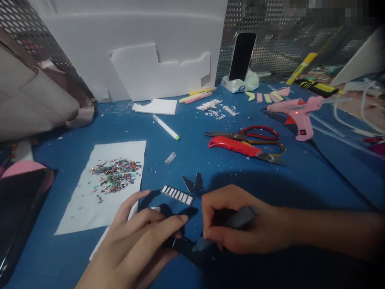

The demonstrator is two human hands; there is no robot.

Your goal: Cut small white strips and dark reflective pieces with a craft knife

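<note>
My right hand (240, 218) is closed around a dark grey marker (245, 216), its lower end pointing down and left. That end meets or nearly meets a small black piece (185, 245) low on the blue tabletop. My left hand (144, 237) pinches this black piece, its index finger stretched above and the thumb partly hidden below. Just beyond the fingers lies a small black strip with white bars (177, 194). A folded black scrap (194, 182) rests behind the strip. Shadow hides the edges of the held piece.
A paper sheet (99, 160) with a pile of coloured bits lies left. Red-handled scissors (264, 130) and a red cutter (234, 146) lie behind my right hand. A pink glue gun (300, 114) shows a lit light. Two phones, (242, 56) one upright, and white foam scraps (156, 106) surround the area.
</note>
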